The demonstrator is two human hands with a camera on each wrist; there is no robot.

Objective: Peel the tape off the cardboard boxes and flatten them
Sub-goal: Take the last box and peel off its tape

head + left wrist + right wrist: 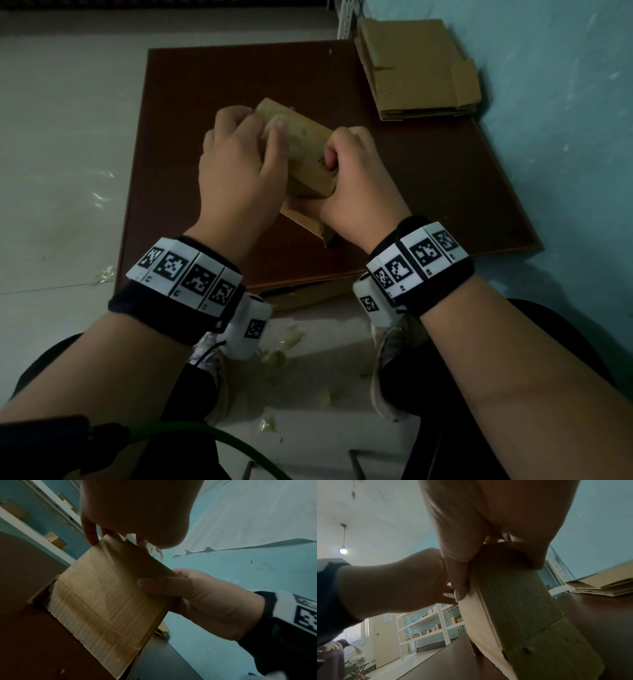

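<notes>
A small brown cardboard box (pixel 308 161) stands tilted on a dark brown board (pixel 191 85), its lower flaps open against the board. My right hand (pixel 334 161) grips the box's right edge, thumb lying across the broad face (pixel 109 595). My left hand (pixel 270 133) curls over the box's far top end. In the left wrist view its fingertips (pixel 91 536) pinch at that top edge, where a crumpled strip of clear tape (pixel 155 550) sticks out beside the thumb. In the right wrist view the box's narrow side (pixel 518 601) runs down to the board, with both hands on it.
A stack of flattened cardboard boxes (pixel 421 68) lies at the board's far right corner, against a teal wall (pixel 565 137). Scraps of peeled tape (pixel 277 353) litter the pale floor around my shoes. Metal shelves with small boxes (pixel 436 626) stand in the background.
</notes>
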